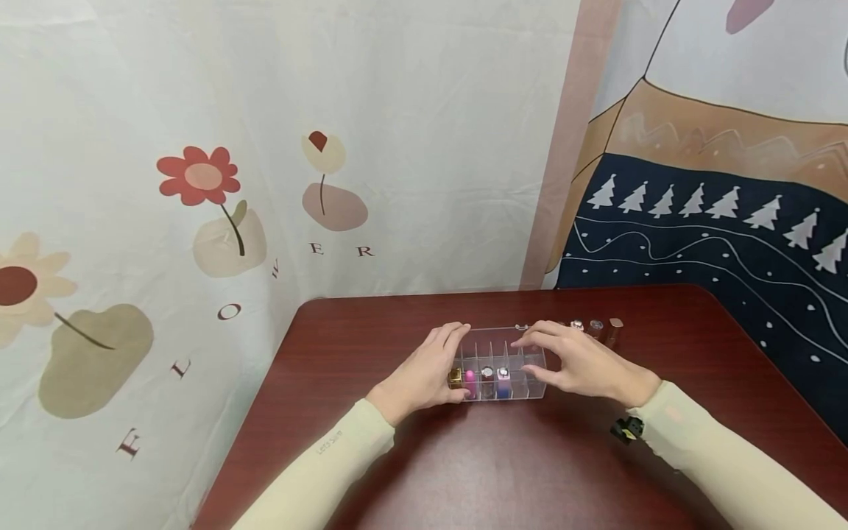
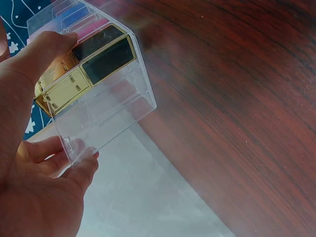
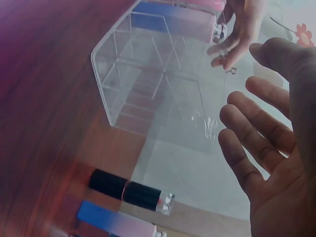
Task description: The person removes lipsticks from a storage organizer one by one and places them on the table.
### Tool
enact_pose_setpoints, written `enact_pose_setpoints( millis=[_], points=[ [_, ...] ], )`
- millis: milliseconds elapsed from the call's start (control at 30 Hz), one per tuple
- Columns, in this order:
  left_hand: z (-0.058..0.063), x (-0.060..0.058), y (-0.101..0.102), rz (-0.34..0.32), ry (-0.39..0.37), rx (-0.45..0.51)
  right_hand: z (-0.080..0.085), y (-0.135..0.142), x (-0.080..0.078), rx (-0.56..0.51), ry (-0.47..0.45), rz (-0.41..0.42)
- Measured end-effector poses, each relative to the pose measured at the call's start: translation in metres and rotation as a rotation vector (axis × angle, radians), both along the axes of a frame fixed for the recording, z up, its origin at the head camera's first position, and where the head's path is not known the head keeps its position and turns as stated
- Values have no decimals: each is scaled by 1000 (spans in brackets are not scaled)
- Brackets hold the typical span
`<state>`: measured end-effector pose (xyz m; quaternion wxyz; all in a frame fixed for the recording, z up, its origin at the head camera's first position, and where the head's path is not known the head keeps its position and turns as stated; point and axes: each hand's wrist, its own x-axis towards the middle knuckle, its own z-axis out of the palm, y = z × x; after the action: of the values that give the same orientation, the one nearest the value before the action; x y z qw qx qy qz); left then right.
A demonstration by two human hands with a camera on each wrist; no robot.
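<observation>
A clear plastic lipstick organizer with divided compartments stands on the table. My left hand grips its left end, with the thumb near the front and the fingers at the back edge. Lipsticks fill the left part of the front row: a gold one, a bright pink one, a dark one and a blue-pink one. At the organizer's right end hovers my right hand, its fingers spread and loosely bent with nothing in them. Bare compartments show at that end in the right wrist view.
More lipsticks lie on the dark red wooden table behind my right hand, among them a black one and another blue-pink one. Beyond the table's back edge hangs a pale curtain with printed flowers.
</observation>
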<state>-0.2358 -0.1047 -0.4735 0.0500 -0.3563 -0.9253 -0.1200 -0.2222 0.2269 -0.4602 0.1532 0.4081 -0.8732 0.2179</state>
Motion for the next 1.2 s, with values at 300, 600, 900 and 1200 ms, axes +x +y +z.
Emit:
enact_pose_setpoints(
  millis=[300, 600, 900, 1200],
  points=[
    [-1, 0, -1, 3, -1, -1, -8, -13, -2, 3, -49, 51],
    [-1, 0, 0, 7, -6, 10, -14, -24, -2, 12, -70, 66],
    [-1, 1, 0, 8, -16, 12, -24, -32, -2, -5, -54, 60],
    [-2, -2, 0, -7, 5, 20, -27, -36, -2, 11, -60, 23]
  ],
)
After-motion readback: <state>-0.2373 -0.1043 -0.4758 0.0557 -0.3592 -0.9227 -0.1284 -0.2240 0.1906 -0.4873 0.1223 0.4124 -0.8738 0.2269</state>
